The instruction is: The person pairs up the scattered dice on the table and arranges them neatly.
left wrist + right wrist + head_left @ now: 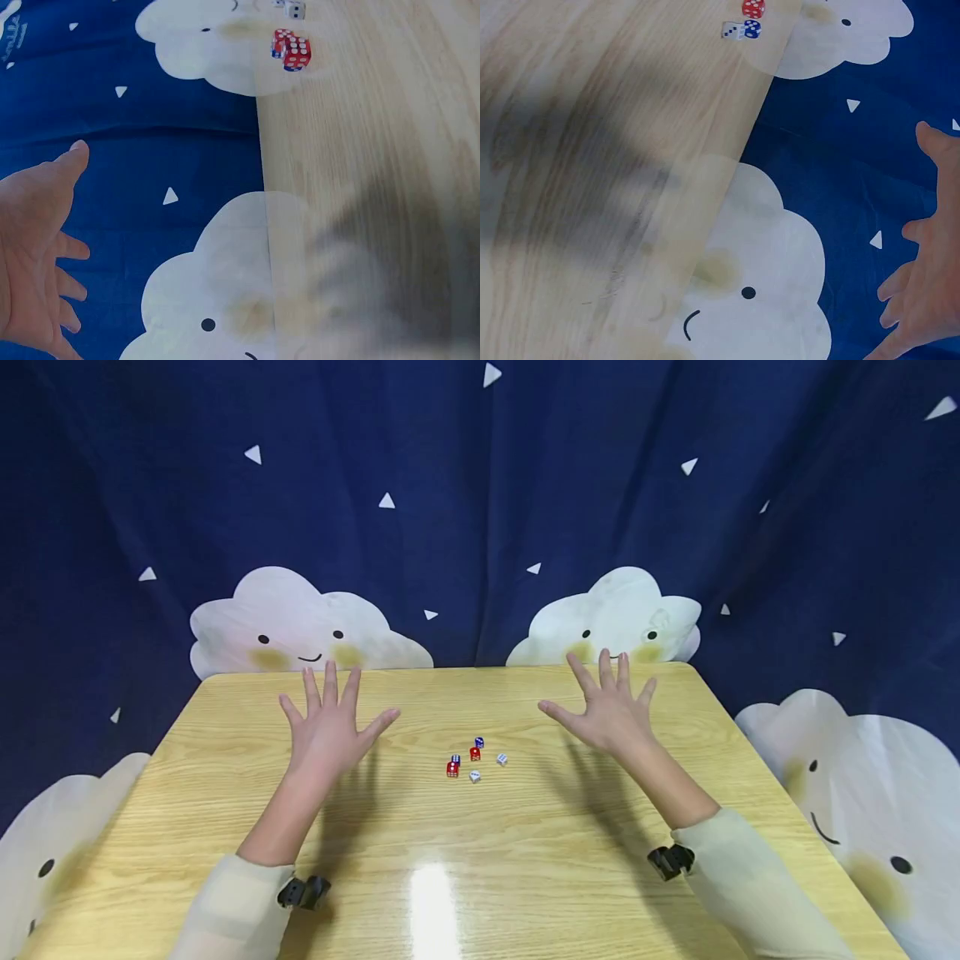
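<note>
Several small dice lie in a loose group at the middle of the table: two red, two blue and two white. In the head view, one red die (452, 770) sits against a blue die (455, 760), and another red die (475, 753) is close to a second blue die (479, 742). A white die (475, 776) lies nearer me, and another white die (502, 759) is to the right. To the left of them my left hand (324, 731) hovers with fingers spread, holding nothing. My right hand (613, 714), equally spread and without anything in it, is raised on the right.
The dice rest on a light wood-grain table (360, 893) with a bright reflection near its front. Behind it hangs a dark blue curtain (465, 510) printed with clouds and white triangles. A black wrist device (303, 892) sits at each sleeve cuff.
</note>
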`<action>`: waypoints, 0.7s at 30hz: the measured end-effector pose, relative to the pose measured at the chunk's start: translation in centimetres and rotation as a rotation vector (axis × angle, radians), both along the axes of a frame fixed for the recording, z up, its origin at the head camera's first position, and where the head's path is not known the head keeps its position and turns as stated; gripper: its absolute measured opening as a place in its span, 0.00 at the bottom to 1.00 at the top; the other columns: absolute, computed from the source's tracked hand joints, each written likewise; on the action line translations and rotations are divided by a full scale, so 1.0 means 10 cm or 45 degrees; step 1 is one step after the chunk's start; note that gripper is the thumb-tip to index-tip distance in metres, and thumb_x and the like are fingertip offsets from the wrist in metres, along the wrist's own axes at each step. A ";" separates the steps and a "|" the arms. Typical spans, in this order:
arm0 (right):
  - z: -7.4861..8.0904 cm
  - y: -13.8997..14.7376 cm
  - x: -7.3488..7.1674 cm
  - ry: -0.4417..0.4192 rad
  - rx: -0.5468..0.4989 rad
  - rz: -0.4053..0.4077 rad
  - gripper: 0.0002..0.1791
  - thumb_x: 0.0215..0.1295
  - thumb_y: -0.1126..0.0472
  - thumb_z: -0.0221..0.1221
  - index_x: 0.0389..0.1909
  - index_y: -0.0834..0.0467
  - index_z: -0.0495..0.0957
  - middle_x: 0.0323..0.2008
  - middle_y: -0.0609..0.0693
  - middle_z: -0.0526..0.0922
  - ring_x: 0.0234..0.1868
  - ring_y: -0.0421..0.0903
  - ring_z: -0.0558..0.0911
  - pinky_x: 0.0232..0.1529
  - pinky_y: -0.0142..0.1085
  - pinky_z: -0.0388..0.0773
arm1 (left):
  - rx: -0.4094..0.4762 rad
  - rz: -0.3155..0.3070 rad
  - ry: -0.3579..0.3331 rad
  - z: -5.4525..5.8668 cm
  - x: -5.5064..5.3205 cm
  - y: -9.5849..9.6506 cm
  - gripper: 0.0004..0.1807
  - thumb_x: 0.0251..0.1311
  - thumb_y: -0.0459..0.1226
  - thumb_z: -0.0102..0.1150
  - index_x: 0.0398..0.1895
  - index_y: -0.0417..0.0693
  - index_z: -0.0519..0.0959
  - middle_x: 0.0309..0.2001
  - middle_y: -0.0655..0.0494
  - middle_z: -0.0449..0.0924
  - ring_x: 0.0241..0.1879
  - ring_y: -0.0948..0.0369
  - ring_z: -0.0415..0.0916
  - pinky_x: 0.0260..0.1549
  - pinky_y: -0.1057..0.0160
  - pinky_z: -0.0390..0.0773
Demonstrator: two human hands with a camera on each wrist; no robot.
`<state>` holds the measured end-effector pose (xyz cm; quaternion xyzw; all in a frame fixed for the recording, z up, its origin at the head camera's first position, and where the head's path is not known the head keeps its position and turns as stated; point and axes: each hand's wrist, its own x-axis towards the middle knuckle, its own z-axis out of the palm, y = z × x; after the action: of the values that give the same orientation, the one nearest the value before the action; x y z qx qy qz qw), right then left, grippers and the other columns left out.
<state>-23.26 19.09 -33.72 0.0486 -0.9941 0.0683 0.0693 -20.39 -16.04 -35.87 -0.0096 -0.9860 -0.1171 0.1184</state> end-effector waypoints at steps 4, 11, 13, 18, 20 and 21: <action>-0.03 0.02 0.00 -0.020 -0.024 0.014 0.49 0.43 0.20 0.35 0.67 0.37 0.41 0.68 0.62 0.40 0.68 0.60 0.33 0.53 0.69 0.28 | 0.076 -0.055 0.007 -0.04 0.01 0.00 0.49 0.47 0.71 0.35 0.67 0.50 0.50 0.68 0.42 0.43 0.67 0.42 0.30 0.54 0.31 0.35; -0.15 0.05 0.03 -0.064 -0.090 0.041 0.49 0.44 0.20 0.37 0.67 0.42 0.46 0.67 0.62 0.46 0.68 0.61 0.41 0.55 0.67 0.41 | 0.255 -0.180 0.024 -0.16 0.09 0.10 0.39 0.50 0.63 0.47 0.59 0.47 0.64 0.58 0.45 0.67 0.58 0.45 0.62 0.51 0.39 0.58; -0.18 0.05 0.04 -0.070 -0.104 0.050 0.49 0.44 0.21 0.38 0.67 0.42 0.47 0.67 0.62 0.47 0.68 0.61 0.42 0.55 0.67 0.43 | 0.288 -0.197 0.004 -0.19 0.10 0.13 0.36 0.50 0.62 0.49 0.56 0.47 0.67 0.56 0.46 0.70 0.56 0.45 0.64 0.50 0.40 0.59; -0.24 0.02 0.07 -0.076 -0.106 0.076 0.49 0.45 0.21 0.37 0.66 0.44 0.48 0.66 0.63 0.51 0.66 0.62 0.48 0.53 0.66 0.49 | 0.329 -0.227 -0.017 -0.24 0.14 0.19 0.32 0.50 0.61 0.50 0.51 0.49 0.72 0.52 0.48 0.73 0.53 0.47 0.67 0.48 0.42 0.61; -0.26 0.02 0.08 -0.074 -0.106 0.089 0.49 0.46 0.22 0.37 0.66 0.45 0.49 0.65 0.64 0.53 0.65 0.63 0.52 0.51 0.65 0.53 | 0.338 -0.242 -0.020 -0.26 0.15 0.21 0.31 0.50 0.60 0.51 0.50 0.49 0.73 0.51 0.49 0.74 0.52 0.48 0.68 0.48 0.43 0.63; -0.26 0.02 0.09 -0.072 -0.114 0.091 0.48 0.46 0.22 0.38 0.66 0.45 0.50 0.65 0.64 0.54 0.64 0.63 0.54 0.51 0.65 0.55 | 0.340 -0.251 -0.021 -0.28 0.16 0.23 0.31 0.50 0.60 0.51 0.49 0.49 0.74 0.50 0.49 0.75 0.52 0.48 0.69 0.48 0.43 0.63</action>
<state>-22.39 19.24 -36.36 0.0790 -0.9892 0.1166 0.0406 -18.82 -13.79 -38.63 -0.0896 -0.9568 -0.2584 0.0985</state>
